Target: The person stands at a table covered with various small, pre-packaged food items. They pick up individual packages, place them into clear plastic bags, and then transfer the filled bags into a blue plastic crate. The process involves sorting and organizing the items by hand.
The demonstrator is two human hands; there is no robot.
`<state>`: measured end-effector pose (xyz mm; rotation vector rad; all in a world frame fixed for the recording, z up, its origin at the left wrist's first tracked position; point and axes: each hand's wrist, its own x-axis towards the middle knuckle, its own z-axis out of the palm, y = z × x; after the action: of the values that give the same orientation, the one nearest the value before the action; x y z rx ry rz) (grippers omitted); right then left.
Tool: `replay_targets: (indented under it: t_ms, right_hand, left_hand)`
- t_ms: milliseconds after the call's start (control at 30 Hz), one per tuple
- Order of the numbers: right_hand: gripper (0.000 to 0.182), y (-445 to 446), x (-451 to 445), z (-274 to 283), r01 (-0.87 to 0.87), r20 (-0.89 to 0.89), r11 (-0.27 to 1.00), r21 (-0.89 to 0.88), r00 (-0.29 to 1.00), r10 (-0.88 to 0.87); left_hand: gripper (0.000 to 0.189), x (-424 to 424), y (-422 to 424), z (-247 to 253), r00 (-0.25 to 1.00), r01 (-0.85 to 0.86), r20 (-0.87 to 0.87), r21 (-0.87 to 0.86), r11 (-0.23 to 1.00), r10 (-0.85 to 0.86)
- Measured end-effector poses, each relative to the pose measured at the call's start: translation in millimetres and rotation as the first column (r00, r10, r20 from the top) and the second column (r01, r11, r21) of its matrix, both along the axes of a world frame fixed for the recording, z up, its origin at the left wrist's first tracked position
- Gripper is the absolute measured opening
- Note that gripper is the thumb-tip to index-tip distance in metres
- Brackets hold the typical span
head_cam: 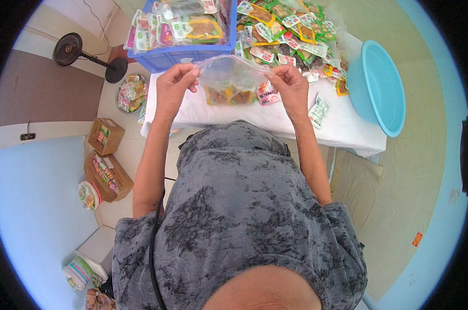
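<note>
A clear plastic zip bag (232, 73) with a red line along its top edge is stretched between my two hands, with yellow-edged food packets (229, 96) in its lower part. My left hand (177, 87) pinches the bag's top left corner, and my right hand (290, 87) pinches the top right corner. Beside the bag, near my right hand, a pink-and-white packet (268, 97) lies on the white cloth of the table (350, 130). A white packet with green writing (319, 110) lies to the right of my right wrist.
Behind my left hand stands a blue plastic crate (179, 54) of filled bags. A heap of small food packets (284, 35) covers the table's back. At the right rests a light blue basin (385, 89). A black fan (115, 69) and cardboard boxes (112, 135) stand on the left.
</note>
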<state>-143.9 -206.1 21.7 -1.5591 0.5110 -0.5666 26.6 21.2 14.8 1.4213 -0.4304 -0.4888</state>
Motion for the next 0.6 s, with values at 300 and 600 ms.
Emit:
replay_targets:
  t_ms: [300, 600]
  right_hand:
    - [0.007, 25.2, 17.1, -7.7, 0.034, 0.029, 0.983, -0.179, 0.999, -0.029]
    - [0.004, -0.6, 15.0, -11.4, 0.112, 0.021, 0.973, -0.202, 0.994, -0.11]
  left_hand:
    - [0.01, -16.6, -15.6, -18.1, 0.932, -0.096, 0.359, 0.096, 0.991, 0.056]
    - [0.007, -7.9, -4.4, -0.3, 0.971, -0.128, 0.214, 0.104, 0.986, 0.104]
